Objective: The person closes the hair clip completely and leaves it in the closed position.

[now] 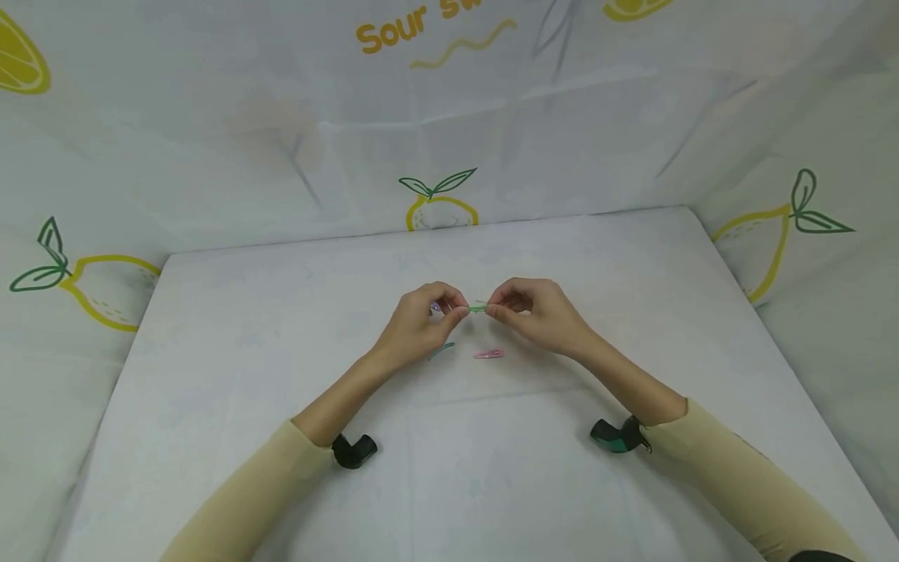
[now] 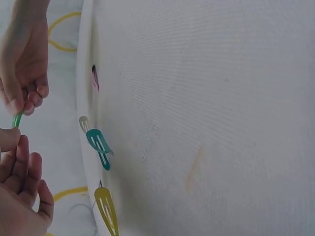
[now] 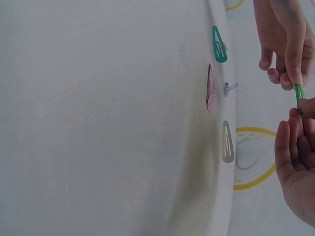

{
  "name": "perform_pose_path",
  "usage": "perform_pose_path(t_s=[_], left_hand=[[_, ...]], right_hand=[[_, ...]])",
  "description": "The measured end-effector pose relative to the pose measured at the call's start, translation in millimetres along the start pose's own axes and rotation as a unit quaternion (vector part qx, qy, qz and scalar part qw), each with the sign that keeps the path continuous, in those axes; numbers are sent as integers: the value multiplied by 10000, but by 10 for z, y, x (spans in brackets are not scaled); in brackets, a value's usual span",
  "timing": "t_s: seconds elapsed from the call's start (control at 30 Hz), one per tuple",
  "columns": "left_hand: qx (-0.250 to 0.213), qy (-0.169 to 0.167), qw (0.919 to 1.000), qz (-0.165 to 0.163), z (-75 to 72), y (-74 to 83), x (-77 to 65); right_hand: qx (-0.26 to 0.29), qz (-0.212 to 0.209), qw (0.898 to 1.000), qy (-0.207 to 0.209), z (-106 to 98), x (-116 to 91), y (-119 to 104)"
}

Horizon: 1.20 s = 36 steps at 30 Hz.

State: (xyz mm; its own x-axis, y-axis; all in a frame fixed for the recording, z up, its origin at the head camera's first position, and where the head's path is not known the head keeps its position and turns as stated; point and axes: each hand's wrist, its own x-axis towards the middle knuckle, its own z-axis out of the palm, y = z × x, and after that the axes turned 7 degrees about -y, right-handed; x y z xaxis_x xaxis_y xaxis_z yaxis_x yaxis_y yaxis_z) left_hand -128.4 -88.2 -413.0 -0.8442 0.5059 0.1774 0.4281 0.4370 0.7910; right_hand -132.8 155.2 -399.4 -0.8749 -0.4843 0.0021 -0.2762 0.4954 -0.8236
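A small green hair clip [image 1: 477, 308] is held above the white table between both hands. My left hand [image 1: 424, 321] pinches one end of it between thumb and finger. The other end is pinched by my right hand [image 1: 541, 312]. Below the hands, a pink hair clip [image 1: 488, 353] and a teal hair clip [image 1: 442, 351] lie on the table. A purple clip [image 3: 227, 89] shows beyond the pink one in the right wrist view, and a pale beige clip [image 3: 227, 142] lies to its side. In the left wrist view, a yellow hair clip [image 2: 106, 211] lies closest to my left hand.
The white-covered table [image 1: 492, 484] meets a lemon-printed cloth backdrop [image 1: 267, 172] at its back and sides. Dark wrist-worn devices, one on the left [image 1: 354, 451] and one on the right [image 1: 618, 435], hang beneath the sleeve cuffs.
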Motion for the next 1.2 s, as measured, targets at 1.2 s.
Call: perform_pose_path(t_s=[1.2], left_hand=[[60, 201, 9984, -532, -11, 40, -30]], right_hand=[[46, -255, 9987, 443, 67, -48, -2]])
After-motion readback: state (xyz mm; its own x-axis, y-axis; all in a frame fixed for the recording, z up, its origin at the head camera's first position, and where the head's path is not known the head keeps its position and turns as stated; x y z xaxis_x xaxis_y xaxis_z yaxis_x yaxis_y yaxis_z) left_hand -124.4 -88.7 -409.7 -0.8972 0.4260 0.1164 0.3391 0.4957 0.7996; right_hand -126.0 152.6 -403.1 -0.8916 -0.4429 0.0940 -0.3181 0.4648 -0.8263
